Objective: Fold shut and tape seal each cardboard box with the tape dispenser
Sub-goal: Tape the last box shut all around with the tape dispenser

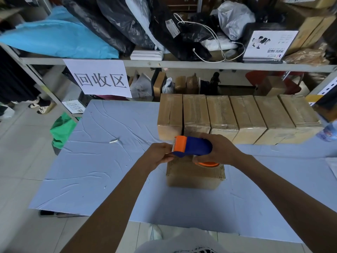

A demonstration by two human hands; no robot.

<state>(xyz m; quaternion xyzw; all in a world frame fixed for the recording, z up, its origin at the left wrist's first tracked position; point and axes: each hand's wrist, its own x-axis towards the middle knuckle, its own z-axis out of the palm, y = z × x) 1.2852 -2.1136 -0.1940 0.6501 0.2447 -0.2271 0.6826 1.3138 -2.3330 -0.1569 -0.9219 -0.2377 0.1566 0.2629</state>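
From the head camera, I take the near box (pixel 195 177) as my landmark. It sits on the blue-covered table (pixel 102 161) with its flaps down, directly below both hands, so the tape can go straight onto it.

Just above the near box's top, my right hand (pixel 221 151) is wrapped round the blue body of the tape dispenser (pixel 193 147), with the orange roll hanging beneath the palm. The dispenser's toothed orange mouth points left, away from that hand, which leaves it free for the other one. My left hand (pixel 158 155), above the near box's left edge, has its fingers curled in a pinch at that mouth. I judge it holds the tape end (pixel 169 154), though the strip itself is too thin to make out. This looks like drawing out a length before laying it; I see no tape on the near box's top yet.

Behind the near box and to its right, a row of boxes (pixel 237 114) stands side by side, parked out of the working space.

Count: one dispenser, seven boxes in all, six in the row and one under the hands. Five of the row shine with tape; the leftmost I cannot judge. One paper scrap (pixel 113 141) lies left of the near box.
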